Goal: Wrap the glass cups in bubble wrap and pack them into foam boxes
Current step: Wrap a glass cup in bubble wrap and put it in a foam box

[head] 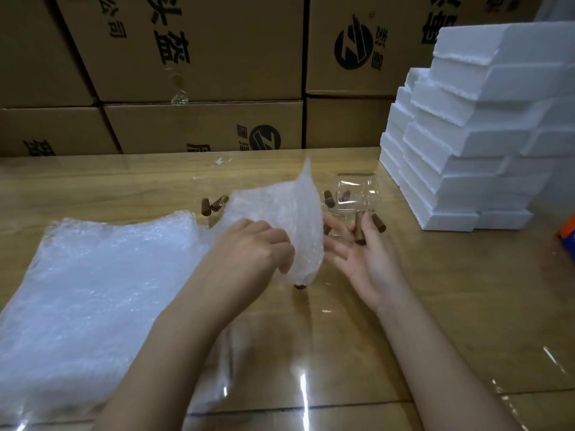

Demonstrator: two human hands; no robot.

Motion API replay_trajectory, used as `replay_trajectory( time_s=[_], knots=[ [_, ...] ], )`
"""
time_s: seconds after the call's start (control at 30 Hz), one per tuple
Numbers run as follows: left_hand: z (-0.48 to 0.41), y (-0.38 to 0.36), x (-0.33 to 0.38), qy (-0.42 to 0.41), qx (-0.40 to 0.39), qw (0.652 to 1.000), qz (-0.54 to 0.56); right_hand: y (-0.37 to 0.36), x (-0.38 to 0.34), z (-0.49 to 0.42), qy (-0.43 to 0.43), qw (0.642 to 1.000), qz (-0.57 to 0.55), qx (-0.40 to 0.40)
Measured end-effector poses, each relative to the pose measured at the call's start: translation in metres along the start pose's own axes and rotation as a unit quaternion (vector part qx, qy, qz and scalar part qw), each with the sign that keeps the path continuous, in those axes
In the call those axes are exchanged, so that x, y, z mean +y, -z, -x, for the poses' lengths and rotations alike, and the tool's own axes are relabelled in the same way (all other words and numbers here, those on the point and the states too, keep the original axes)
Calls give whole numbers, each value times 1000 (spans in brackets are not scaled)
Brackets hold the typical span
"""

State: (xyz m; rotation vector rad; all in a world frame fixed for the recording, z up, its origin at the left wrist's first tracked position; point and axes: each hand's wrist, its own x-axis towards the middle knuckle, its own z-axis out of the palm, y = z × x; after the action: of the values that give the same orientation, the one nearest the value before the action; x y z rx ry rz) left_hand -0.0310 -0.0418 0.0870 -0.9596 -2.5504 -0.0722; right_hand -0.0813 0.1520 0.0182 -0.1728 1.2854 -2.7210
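The near right of your table (pixel 451 321) is bare, and a bare strip runs along the far left. A stack of bubble wrap (pixel 93 290) fills the near left. Piled foam boxes (pixel 466 157) block the far right; cardboard cartons (pixel 202 57) wall the far edge. Brown stoppers (pixel 214 203) and clear bags (pixel 354 191) litter the middle, beyond the raised sheet (pixel 280 213) your left hand (pixel 258 247) grips, just beside your right hand (pixel 364 259), which pinches one stopper (pixel 360 227).

Looks like a packing room or warehouse: printed cardboard cartons (pixel 202 57) stacked high just behind the wooden table (pixel 435 306), white foam boxes (pixel 466 150) piled on its far right side, bubble wrap sheets (pixel 77 290) heaped on its left.
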Motion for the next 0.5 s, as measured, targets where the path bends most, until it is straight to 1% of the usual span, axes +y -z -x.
replay_trajectory(
  time_s=[0.07, 0.13, 0.2, 0.27, 0.3, 0.37, 0.5],
  knots=[
    [-2, -15, 0, 26, -55, 998, -5, 0, 2, 0, -4, 1000, 17, 0],
    [-4, -26, -1, 106, -89, 990, 37, 0, 5, 0, -1, 999, 52, -1],
    [-10, -32, 0, 181, -75, 975, 104, -2, 6, 1, 4, 998, 63, 0],
    [-20, -38, 3, 238, -83, 961, 110, -4, 6, 2, 9, 999, 52, 2],
    [-26, -41, 5, 258, -94, 956, 103, -4, 7, 2, 10, 999, 45, 7],
    [-35, -44, 11, 271, -104, 953, 83, -4, 7, 2, 11, 999, 43, 15],
    [-47, -43, 9, 302, -132, 937, 116, -2, 8, 0, 25, 999, 40, 17]
  ],
)
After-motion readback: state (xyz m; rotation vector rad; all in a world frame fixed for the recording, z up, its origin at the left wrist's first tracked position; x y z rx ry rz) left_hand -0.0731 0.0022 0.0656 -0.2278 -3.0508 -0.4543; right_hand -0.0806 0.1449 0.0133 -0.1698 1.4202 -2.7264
